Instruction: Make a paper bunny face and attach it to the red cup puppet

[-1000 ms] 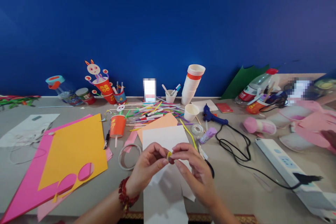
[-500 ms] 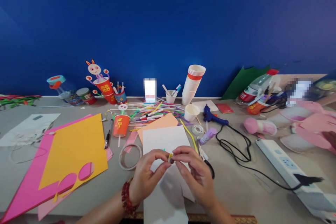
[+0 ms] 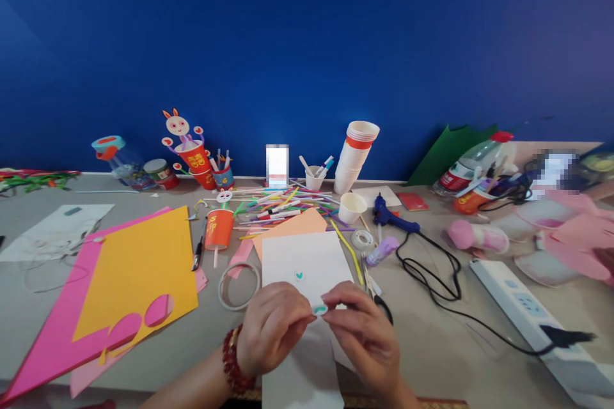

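Note:
Between the fingertips of my left hand (image 3: 275, 326) and my right hand (image 3: 364, 332) is a small round paper piece (image 3: 320, 310) with a green mark on it. Both hands are closed in a pinch, one at each edge of the piece. They hover over white paper sheets (image 3: 330, 255). Just beyond my fingers, a second small paper piece with a green heart (image 3: 300, 276) lies on the white paper. A roll of tape (image 3: 221, 291) lies left of my left hand. Scissors (image 3: 382, 310) with black handles lie partly hidden behind my right hand.
Yellow card (image 3: 144, 255) over pink card covers the left. An orange paper cup (image 3: 219, 230) lies near a pen. Straws (image 3: 283, 204), a stack of cups (image 3: 355, 156) and a glue gun (image 3: 391, 214) stand or lie behind. A power strip (image 3: 513, 294) lies right, with a cable.
My hands have moved slightly down, and my left hand has rolled over. The piece between my fingers now shows its green-marked face. The green heart on the paper has come into full view.

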The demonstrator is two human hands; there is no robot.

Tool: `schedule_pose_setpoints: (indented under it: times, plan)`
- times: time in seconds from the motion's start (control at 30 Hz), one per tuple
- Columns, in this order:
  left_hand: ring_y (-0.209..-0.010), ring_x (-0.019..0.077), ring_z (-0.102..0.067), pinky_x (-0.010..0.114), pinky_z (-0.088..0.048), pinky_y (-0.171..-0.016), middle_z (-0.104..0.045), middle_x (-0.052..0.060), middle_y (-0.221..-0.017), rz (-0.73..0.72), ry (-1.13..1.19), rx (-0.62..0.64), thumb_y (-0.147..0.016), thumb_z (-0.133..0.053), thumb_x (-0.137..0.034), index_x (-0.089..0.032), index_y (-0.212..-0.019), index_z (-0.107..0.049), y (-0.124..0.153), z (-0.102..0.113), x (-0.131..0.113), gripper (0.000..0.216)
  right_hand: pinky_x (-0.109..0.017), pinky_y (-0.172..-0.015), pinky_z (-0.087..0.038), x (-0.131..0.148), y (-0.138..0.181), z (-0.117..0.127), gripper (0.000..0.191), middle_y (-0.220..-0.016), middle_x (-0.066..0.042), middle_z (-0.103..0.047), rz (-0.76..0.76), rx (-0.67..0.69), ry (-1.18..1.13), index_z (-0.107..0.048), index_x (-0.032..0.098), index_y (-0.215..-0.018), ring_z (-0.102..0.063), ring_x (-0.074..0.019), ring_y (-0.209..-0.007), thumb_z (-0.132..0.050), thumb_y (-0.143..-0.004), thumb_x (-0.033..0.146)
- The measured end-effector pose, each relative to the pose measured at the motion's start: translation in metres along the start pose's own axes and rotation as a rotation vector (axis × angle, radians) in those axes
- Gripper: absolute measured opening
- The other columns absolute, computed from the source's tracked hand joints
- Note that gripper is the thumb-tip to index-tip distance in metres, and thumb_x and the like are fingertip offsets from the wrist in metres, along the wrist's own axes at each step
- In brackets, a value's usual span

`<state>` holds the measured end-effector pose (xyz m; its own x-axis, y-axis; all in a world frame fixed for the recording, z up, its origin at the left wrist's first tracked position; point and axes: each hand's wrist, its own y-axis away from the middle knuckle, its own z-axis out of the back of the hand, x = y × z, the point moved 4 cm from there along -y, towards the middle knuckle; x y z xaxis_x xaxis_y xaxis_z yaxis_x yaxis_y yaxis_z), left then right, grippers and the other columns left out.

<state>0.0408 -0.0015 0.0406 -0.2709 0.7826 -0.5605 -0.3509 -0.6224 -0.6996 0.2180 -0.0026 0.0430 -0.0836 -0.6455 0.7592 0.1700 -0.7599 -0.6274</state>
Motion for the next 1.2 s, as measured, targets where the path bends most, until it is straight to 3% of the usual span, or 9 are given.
schedule_pose_setpoints:
  times: [0.17,0.4,0.53,0.67,0.77,0.87,1.07,1.2]
  plan:
    - [-0.083,0.0234,-0.071,0.039,-0.056,-0.08,-0.077,0.008,-0.091,-0.059,-0.009,0.05,-0.081,-0.064,-0.005,-0.023,-0.113,-0.066,0.005,0.002,0.0,0.036,-0.043,-0.07,-0.055,0.002,0.001,0.003,0.038,-0.098,-0.008,-0.071,0.082,0.041,-0.002,-0.072,0.035,-0.111,-0.066,-0.0242,-0.081,-0.058,-0.087,0.01]
    - [-0.081,0.0216,-0.067,0.037,-0.054,-0.078,-0.075,0.009,-0.088,-0.095,-0.056,0.101,-0.081,-0.061,-0.001,-0.021,-0.116,-0.058,0.0,0.0,-0.007,0.041,-0.038,-0.069,-0.056,0.001,0.005,0.002,0.041,-0.1,-0.008,-0.068,0.062,0.025,0.012,-0.072,0.035,-0.112,-0.065,-0.022,-0.082,-0.058,-0.086,0.006]
    - [-0.078,0.0192,-0.064,0.035,-0.052,-0.078,-0.071,0.006,-0.084,0.001,-0.015,0.05,-0.082,-0.058,-0.001,-0.023,-0.105,-0.056,-0.002,-0.002,-0.007,0.032,-0.034,-0.069,-0.055,-0.008,0.012,0.0,0.039,-0.107,-0.008,-0.064,-0.05,-0.08,0.006,-0.069,0.033,-0.116,-0.064,-0.021,-0.086,-0.056,-0.09,0.008]
    - [-0.072,0.016,-0.062,0.029,-0.049,-0.069,-0.067,0.004,-0.076,0.163,0.113,0.036,-0.086,-0.056,-0.003,-0.022,-0.094,-0.055,-0.006,-0.002,-0.005,0.02,-0.03,-0.065,-0.051,-0.018,0.012,-0.002,0.028,-0.102,-0.006,-0.055,-0.218,-0.22,-0.15,-0.062,0.028,-0.115,-0.058,-0.0152,-0.073,-0.057,-0.091,0.014]
    - [-0.07,0.0148,-0.061,0.027,-0.048,-0.068,-0.065,0.003,-0.073,0.247,0.173,0.031,-0.088,-0.056,-0.007,-0.02,-0.088,-0.055,-0.009,0.0,-0.004,0.013,-0.03,-0.066,-0.05,-0.015,0.006,-0.008,0.017,-0.09,-0.004,-0.053,-0.206,-0.139,-0.187,-0.06,0.025,-0.101,-0.056,-0.0168,-0.076,-0.062,-0.088,0.014]
    - [-0.069,0.0142,-0.061,0.026,-0.047,-0.067,-0.065,0.002,-0.072,0.304,0.204,0.018,-0.088,-0.056,-0.01,-0.019,-0.084,-0.056,-0.01,0.0,-0.002,0.01,-0.032,-0.07,-0.049,-0.011,0.003,-0.011,0.018,-0.086,-0.004,-0.054,-0.164,-0.062,-0.116,-0.06,0.024,-0.099,-0.055,-0.0188,-0.082,-0.063,-0.086,0.012]
    - [-0.067,0.0135,-0.061,0.025,-0.046,-0.066,-0.065,0.001,-0.071,0.35,0.211,-0.002,-0.088,-0.057,-0.01,-0.018,-0.081,-0.057,-0.009,-0.002,0.001,0.011,-0.033,-0.07,-0.048,-0.009,0.003,-0.011,0.024,-0.087,-0.003,-0.055,-0.115,-0.066,-0.062,-0.06,0.023,-0.102,-0.055,-0.0183,-0.08,-0.063,-0.084,0.008]
    - [-0.067,0.0134,-0.061,0.025,-0.046,-0.066,-0.065,0.001,-0.071,0.351,0.221,-0.002,-0.088,-0.057,-0.01,-0.019,-0.081,-0.057,-0.009,-0.002,0.001,0.011,-0.031,-0.068,-0.047,-0.006,-0.001,-0.012,0.02,-0.082,-0.002,-0.056,-0.097,-0.062,-0.024,-0.061,0.022,-0.094,-0.056,-0.0174,-0.076,-0.063,-0.084,0.005]
